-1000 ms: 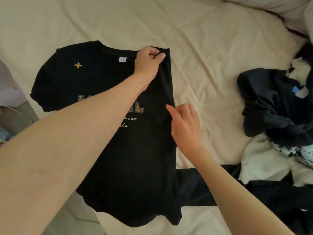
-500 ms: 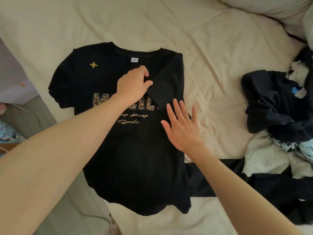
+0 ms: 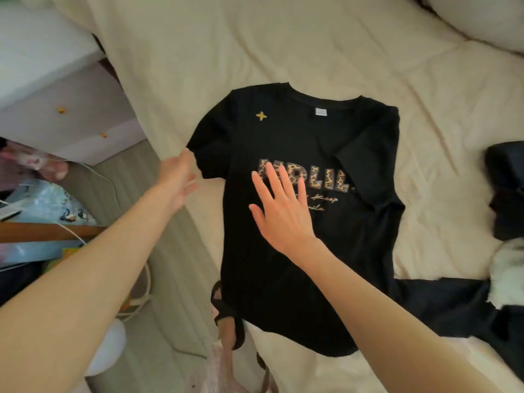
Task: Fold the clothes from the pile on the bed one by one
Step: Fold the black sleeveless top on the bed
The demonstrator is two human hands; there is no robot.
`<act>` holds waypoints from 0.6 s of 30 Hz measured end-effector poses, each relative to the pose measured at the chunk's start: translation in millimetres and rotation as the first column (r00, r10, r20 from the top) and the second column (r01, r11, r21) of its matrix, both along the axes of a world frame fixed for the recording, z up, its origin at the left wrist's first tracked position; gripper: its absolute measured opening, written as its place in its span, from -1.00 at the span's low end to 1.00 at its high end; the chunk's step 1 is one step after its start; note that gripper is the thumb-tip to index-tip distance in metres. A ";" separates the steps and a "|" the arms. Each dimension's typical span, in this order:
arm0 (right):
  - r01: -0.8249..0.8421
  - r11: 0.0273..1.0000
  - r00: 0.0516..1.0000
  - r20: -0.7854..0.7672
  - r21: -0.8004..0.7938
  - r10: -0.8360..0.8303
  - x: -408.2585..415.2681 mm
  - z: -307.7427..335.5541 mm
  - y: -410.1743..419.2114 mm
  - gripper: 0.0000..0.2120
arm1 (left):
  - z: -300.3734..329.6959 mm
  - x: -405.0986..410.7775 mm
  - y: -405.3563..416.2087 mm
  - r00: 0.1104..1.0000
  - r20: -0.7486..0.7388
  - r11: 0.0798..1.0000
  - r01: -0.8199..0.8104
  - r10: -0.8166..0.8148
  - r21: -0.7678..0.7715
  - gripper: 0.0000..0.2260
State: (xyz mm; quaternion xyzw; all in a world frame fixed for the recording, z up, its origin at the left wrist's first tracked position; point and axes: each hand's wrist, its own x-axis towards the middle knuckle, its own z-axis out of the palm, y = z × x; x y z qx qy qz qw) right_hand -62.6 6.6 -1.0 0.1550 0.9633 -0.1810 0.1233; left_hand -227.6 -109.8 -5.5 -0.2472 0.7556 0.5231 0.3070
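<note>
A black T-shirt (image 3: 286, 134) with a leopard-print word and a small gold cross lies face up on the cream bed sheet (image 3: 283, 46). Its right side and sleeve (image 3: 371, 154) are folded inward over the front. My right hand (image 3: 280, 205) lies flat on the shirt's chest, fingers straight and spread, partly covering the print. My left hand (image 3: 177, 180) is blurred, with loose fingers holding nothing, right at the edge of the shirt's left sleeve (image 3: 207, 148); whether it touches the sleeve is unclear. The pile of clothes (image 3: 507, 191) sits at the right edge.
A dark garment (image 3: 453, 302) stretches across the bed at lower right, beside the shirt's hem. The bed's left edge runs diagonally; beyond it are a white drawer unit (image 3: 56, 117), floor clutter and cables. A foot in a dark sandal (image 3: 226, 313) shows below the hem.
My left hand let go of the folded right side and swung left to the left sleeve. My right hand slid from the shirt's right edge onto the chest. The view shifted left.
</note>
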 end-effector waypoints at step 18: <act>0.048 0.997 0.999 0.013 -0.062 -0.047 -46.9 -18.9 -40.7 -0.49 | 11.2 -85.0 20.3 0.821 -0.347 0.879 0.476 -0.453 -0.020 -0.83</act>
